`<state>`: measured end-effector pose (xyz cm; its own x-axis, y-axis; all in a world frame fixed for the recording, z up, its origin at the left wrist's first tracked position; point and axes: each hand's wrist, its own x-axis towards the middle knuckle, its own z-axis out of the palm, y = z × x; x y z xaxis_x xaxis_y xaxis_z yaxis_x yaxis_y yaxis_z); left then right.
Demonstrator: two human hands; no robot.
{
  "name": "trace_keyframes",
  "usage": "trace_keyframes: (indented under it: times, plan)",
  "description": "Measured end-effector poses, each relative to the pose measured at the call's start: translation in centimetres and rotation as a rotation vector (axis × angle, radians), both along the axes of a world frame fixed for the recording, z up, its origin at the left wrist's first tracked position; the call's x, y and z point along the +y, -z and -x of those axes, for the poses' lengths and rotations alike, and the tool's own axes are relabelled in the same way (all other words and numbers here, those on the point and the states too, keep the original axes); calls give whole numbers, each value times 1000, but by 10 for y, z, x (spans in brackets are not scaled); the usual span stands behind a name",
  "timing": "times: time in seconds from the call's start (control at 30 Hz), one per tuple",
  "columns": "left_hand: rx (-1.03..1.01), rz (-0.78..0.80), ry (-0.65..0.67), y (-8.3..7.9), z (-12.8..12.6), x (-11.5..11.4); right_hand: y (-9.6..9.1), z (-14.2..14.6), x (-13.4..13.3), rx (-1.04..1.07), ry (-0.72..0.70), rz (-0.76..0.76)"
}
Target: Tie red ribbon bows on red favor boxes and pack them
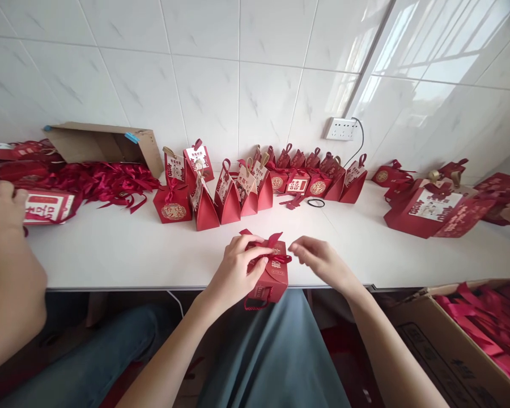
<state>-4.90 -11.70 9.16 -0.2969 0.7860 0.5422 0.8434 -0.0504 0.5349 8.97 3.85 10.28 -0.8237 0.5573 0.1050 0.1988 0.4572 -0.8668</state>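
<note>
A small red gift box [268, 279] with a red ribbon bow on top sits at the near edge of the white table [123, 249]. My left hand [238, 266] is wrapped around the box's left side, fingers curled over its top. My right hand [321, 259] hovers just right of the bow with its fingertips pinched on the end of the ribbon [285, 259].
Several finished red gift boxes [221, 195] stand in rows along the tiled wall. A cardboard box [106, 144] spills red ribbons at the left. Another person's arm [4, 266] is at far left, and a hand at far right. A carton of ribbons [471, 334] sits below right.
</note>
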Motion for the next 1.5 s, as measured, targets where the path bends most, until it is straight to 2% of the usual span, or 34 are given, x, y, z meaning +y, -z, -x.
trace_keyframes:
  times: [0.07, 0.23, 0.3, 0.4, 0.53, 0.8, 1.03, 1.17, 1.27, 1.37, 1.43, 1.5]
  plan:
    - [-2, 5, -8, 1, 0, 1, -2, -5, -10, -36, -85, 24]
    - [-16, 24, -11, 2, 0, 1, -3, 0, -21, 117, -131, 183]
    - [-23, 22, -11, 2, 0, 1, -4, 3, -23, 150, -133, 196]
    - [-32, 15, -17, 4, 0, 0, -4, 3, -26, 126, -128, 241]
    - [-33, 12, -20, 4, -1, 1, -1, 0, -24, 48, -165, 374]
    - [-44, 12, -29, 4, -4, 0, 3, 0, -22, 4, -207, 444]
    - [-52, 5, -40, 6, -4, 1, -1, -3, -24, -44, -284, 365]
    - [-56, 17, -44, 6, -4, 1, -1, -2, -26, -50, -159, 262]
    - [-56, 25, -42, 6, -4, 1, -4, -2, -30, -45, -50, 20]
    - [-62, 24, -43, 6, -5, 0, -9, -4, -33, -76, -17, -165]
    - [-68, 22, -43, 6, -5, 0, -12, -5, -33, -101, -5, -193]
    - [-77, 19, -46, 6, -5, 1, -13, -6, -32, -104, -15, -152]
